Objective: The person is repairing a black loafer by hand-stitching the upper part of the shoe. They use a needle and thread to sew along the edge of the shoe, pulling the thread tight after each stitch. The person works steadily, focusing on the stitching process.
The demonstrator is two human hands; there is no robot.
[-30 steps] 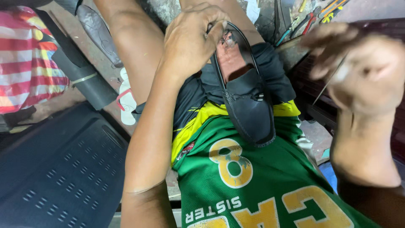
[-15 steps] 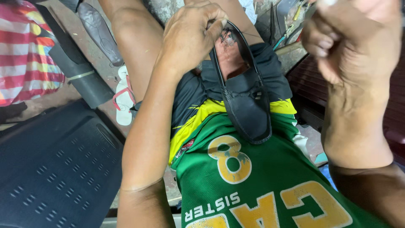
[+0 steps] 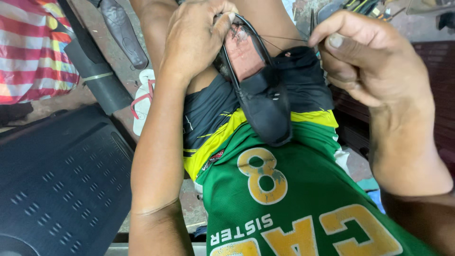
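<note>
Left hand (image 3: 196, 40) gripping black shoe (image 3: 258, 90) on lap, right hand (image 3: 367, 59) pinching thread (image 3: 284, 39), dirty concrete floor (image 3: 102, 114)

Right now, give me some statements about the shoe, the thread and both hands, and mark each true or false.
1. The left hand grips the black shoe at its upper end. True.
2. The right hand pinches a thin thread that runs to the shoe. True.
3. The shoe lies on the dark plastic seat. False: it rests on the person's lap.
4. A white flip-flop lies on the ground. True.
5. The right hand holds a hammer. False: only thread shows.
</note>
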